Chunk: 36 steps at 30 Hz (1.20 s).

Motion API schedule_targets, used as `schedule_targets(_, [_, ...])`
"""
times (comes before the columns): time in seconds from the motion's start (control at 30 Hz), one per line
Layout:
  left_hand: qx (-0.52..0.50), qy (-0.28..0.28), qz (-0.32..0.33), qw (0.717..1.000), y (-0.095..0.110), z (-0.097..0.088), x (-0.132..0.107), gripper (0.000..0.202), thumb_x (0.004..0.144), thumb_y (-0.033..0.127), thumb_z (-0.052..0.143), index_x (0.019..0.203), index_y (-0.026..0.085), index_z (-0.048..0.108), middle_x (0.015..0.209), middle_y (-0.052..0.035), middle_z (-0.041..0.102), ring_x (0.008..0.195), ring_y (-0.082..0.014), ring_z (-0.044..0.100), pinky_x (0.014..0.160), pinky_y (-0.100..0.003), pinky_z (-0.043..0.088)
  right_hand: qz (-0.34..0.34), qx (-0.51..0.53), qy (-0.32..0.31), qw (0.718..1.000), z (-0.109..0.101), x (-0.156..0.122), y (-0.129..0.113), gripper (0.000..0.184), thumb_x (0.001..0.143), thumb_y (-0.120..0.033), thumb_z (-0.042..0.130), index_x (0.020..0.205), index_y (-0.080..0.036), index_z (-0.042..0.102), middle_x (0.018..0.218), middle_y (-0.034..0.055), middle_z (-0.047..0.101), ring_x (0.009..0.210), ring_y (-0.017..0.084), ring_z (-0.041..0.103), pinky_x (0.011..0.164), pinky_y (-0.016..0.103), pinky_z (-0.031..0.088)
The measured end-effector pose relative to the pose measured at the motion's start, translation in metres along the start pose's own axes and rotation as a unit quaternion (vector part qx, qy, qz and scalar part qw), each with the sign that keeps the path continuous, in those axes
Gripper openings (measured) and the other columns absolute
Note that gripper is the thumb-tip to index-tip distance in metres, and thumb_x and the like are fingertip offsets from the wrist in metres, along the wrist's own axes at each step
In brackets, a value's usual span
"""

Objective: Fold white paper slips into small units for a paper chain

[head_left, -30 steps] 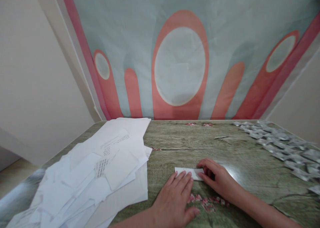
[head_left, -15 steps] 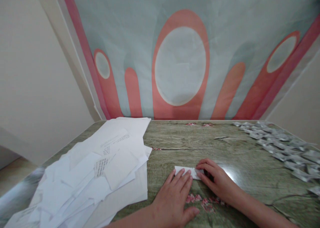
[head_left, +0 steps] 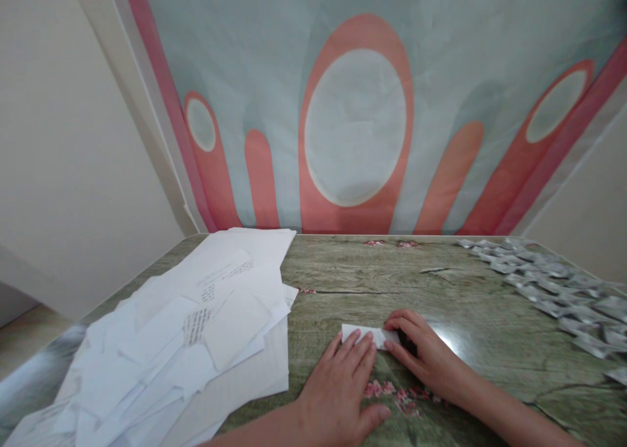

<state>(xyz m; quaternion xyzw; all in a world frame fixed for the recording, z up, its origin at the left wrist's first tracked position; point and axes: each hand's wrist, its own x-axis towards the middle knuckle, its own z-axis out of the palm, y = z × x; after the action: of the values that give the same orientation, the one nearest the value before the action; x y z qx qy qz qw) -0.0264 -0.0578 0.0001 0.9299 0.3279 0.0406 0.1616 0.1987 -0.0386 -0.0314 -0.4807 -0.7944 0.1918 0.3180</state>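
flat and open, the left hand (head_left: 337, 388) pins a small folded paper slip (head_left: 361, 333) on the table (head_left: 441, 283); the right hand (head_left: 424, 354) curls over its end, pinching or just pressing, i can't tell. uneven pressure could skew the crease or skid it on that glossy top.

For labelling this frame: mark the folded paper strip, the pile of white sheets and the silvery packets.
folded paper strip (head_left: 357, 332), head view, its bare left part.
pile of white sheets (head_left: 230, 332), head view, a blank sheet on top.
silvery packets (head_left: 531, 293), head view, one packet mid-row.
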Motion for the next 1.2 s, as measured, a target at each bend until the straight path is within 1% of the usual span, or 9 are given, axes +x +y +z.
schedule_targets(0.17, [0.001, -0.001, -0.004, 1.0, 0.0, 0.0011, -0.0004, 0.071, 0.089, 0.059, 0.032, 0.144, 0.017, 0.015, 0.15, -0.0069, 0.013, 0.138, -0.0245, 0.01, 0.113, -0.044, 0.01, 0.002, 0.003, -0.007, 1.0, 0.0006, -0.0003, 0.0011, 0.013, 0.086, -0.026, 0.051, 0.098, -0.02, 0.054, 0.098, 0.0075, 0.053, 0.094, 0.022, 0.051, 0.083, 0.038, 0.044])
schedule_targets(0.33, [0.001, -0.003, -0.004, 1.0, -0.0002, 0.001, -0.0004, 0.072, 0.089, 0.06, 0.031, 0.144, 0.017, 0.015, 0.15, -0.0077, 0.013, 0.137, -0.0262, 0.012, 0.112, -0.046, 0.011, -0.004, 0.0, 0.0, 1.0, 0.0011, -0.0006, 0.0004, 0.014, 0.085, -0.023, 0.051, 0.098, -0.02, 0.054, 0.099, 0.0073, 0.053, 0.095, 0.021, 0.05, 0.084, 0.037, 0.044])
schedule_targets(0.47, [-0.002, -0.004, -0.003, 1.0, 0.0, 0.0003, -0.0004, 0.071, 0.089, 0.06, 0.031, 0.144, 0.017, 0.016, 0.15, -0.0077, 0.014, 0.137, -0.0254, 0.012, 0.112, -0.045, 0.011, -0.01, -0.004, -0.002, 1.0, 0.0019, -0.0012, 0.0015, 0.014, 0.086, -0.023, 0.05, 0.099, -0.02, 0.054, 0.099, 0.0076, 0.053, 0.095, 0.021, 0.05, 0.084, 0.038, 0.044])
schedule_targets(0.77, [0.005, -0.009, -0.002, 1.0, 0.0007, -0.0024, 0.0004, 0.072, 0.088, 0.06, 0.032, 0.144, 0.017, 0.015, 0.15, -0.0071, 0.014, 0.138, -0.0243, 0.011, 0.113, -0.044, 0.009, -0.016, -0.013, 0.014, 1.0, 0.0027, -0.0017, 0.0023, 0.015, 0.085, -0.024, 0.051, 0.099, -0.021, 0.056, 0.099, 0.0076, 0.055, 0.094, 0.022, 0.052, 0.083, 0.038, 0.046])
schedule_targets(0.9, [0.013, -0.009, 0.002, 1.0, 0.0008, -0.0026, 0.0003, 0.071, 0.089, 0.059, 0.031, 0.144, 0.017, 0.016, 0.15, -0.0079, 0.014, 0.137, -0.0252, 0.011, 0.113, -0.045, 0.009, -0.022, -0.016, 0.024, 0.999, 0.0034, -0.002, 0.0034, 0.016, 0.084, -0.025, 0.052, 0.098, -0.022, 0.057, 0.099, 0.0074, 0.057, 0.094, 0.022, 0.054, 0.082, 0.037, 0.047])
schedule_targets(1.2, [0.01, -0.007, 0.006, 1.0, 0.0006, -0.003, 0.0006, 0.071, 0.089, 0.06, 0.032, 0.143, 0.017, 0.017, 0.15, -0.0087, 0.015, 0.137, -0.0258, 0.011, 0.112, -0.046, 0.008, -0.02, -0.015, 0.014, 1.0, 0.0035, -0.0023, 0.0044, 0.015, 0.084, -0.024, 0.052, 0.099, -0.021, 0.055, 0.1, 0.0079, 0.055, 0.095, 0.021, 0.053, 0.084, 0.037, 0.046])
